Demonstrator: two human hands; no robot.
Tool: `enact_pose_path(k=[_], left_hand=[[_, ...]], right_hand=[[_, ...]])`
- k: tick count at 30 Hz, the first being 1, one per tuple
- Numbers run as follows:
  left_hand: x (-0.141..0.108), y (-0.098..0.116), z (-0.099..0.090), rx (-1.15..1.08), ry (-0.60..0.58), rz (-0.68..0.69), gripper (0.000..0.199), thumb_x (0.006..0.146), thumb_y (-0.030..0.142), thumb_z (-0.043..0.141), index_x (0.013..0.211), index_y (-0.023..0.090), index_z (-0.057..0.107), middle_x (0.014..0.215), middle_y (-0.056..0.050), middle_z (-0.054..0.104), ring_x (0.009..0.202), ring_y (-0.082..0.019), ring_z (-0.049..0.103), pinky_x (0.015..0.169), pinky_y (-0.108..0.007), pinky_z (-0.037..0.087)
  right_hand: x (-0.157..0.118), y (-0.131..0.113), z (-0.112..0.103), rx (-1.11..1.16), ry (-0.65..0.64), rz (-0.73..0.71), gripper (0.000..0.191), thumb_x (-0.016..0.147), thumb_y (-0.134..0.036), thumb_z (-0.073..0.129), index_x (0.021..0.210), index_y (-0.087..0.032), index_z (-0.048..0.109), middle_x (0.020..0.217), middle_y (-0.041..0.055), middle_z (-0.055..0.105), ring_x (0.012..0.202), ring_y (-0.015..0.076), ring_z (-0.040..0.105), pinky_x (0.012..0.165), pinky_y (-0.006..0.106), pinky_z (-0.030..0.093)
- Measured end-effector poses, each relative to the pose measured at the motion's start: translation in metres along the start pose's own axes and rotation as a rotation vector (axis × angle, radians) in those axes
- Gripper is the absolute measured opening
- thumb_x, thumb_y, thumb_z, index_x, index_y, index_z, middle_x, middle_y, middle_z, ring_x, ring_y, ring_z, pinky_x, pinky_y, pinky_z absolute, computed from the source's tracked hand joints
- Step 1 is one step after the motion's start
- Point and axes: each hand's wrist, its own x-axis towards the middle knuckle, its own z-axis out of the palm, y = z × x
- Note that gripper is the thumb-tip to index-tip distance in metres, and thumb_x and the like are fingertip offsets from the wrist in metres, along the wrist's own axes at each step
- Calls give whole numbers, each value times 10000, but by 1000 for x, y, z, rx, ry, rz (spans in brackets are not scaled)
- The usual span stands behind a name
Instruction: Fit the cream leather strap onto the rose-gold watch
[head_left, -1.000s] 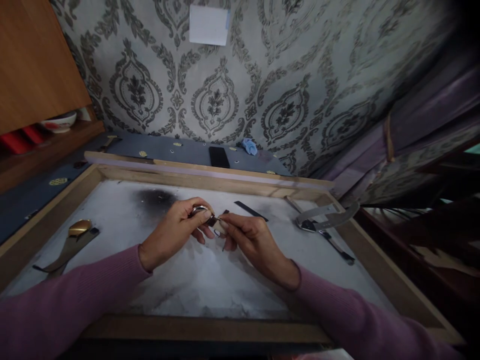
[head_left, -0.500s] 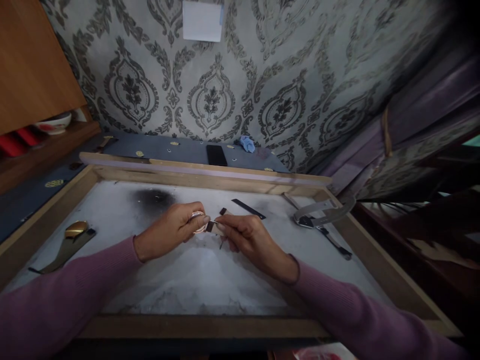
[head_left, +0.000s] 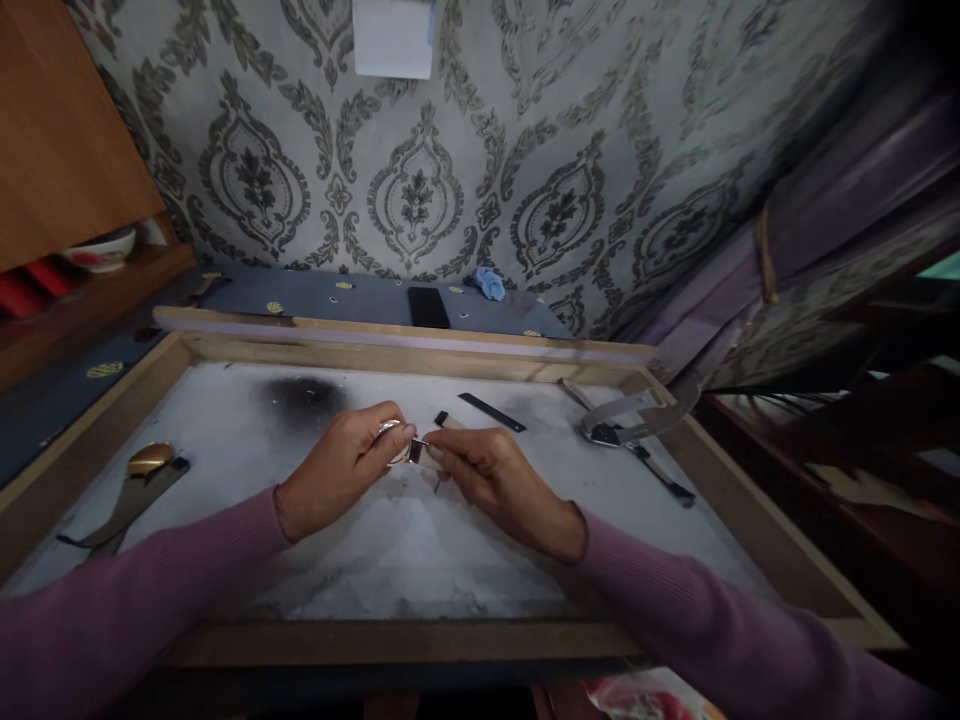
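Bowl (head_left: 105,253) on shelf (head_left: 146,269); phone (head_left: 428,308) near blue bundle (head_left: 490,284).

Our left fingers (head_left: 381,412) are partly hiding the watch (head_left: 415,453); far beyond them, the view's top edge is cropping a white sheet (head_left: 394,42).

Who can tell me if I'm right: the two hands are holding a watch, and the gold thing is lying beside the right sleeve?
Not quite: the gold thing lies beside the left sleeve, not the right one, as the head view shows. The left hand and right hand are indeed holding a watch.
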Motion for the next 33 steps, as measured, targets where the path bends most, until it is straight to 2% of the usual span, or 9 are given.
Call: enact_pose_path(k=[5, 12, 19, 23, 28, 33], left_hand=[[2, -2, -1, -22, -16, -20, 310, 914, 353, 411, 669, 177, 483, 566, 53, 398, 534, -106, 377, 527, -232, 300], [8, -10, -2, -39, -109, -105, 336, 913, 412, 402, 672, 187, 464, 529, 58, 407, 490, -103, 360, 488, -226, 285], [9, -19, 0, -60, -182, -136, 358, 915, 448, 410, 675, 187, 465, 534, 53, 433, 477, -98, 372, 468, -216, 290], [10, -16, -1, -64, -208, -149, 381, 911, 479, 408, 676, 186, 470, 532, 53, 426, 477, -98, 370, 469, -213, 295], [11, -16, -5, 62, -234, -146, 357, 909, 427, 397, 651, 189, 463, 539, 44, 428, 508, -114, 384, 510, -231, 303], [8, -18, -9, 336, -226, -78, 280, 912, 313, 405, 684, 188, 508, 587, 34, 462, 565, -132, 425, 558, -250, 270]], right_hand=[[2, 0, 0, -41, 12, 7, 299, 949, -237, 433, 673, -160, 519, 583, -26, 461, 550, 88, 406, 539, 204, 299], [5, 8, 2, -89, 9, 55, 293, 916, -215, 442, 646, -156, 538, 548, -29, 467, 511, 82, 387, 515, 211, 279], [9, 12, 1, -144, -45, 110, 259, 884, -166, 457, 667, -154, 596, 556, -17, 564, 516, 80, 475, 535, 213, 306], [9, 9, -2, -186, -29, 151, 288, 878, -139, 469, 604, -151, 558, 485, -34, 509, 449, 66, 413, 523, 227, 284], [11, 9, -4, -177, -38, 176, 292, 882, -127, 475, 606, -139, 570, 498, -32, 527, 437, 59, 399, 519, 226, 272], [11, 10, -7, -153, -18, 157, 277, 897, -139, 472, 655, -139, 606, 543, -18, 572, 472, 75, 446, 533, 223, 293]])
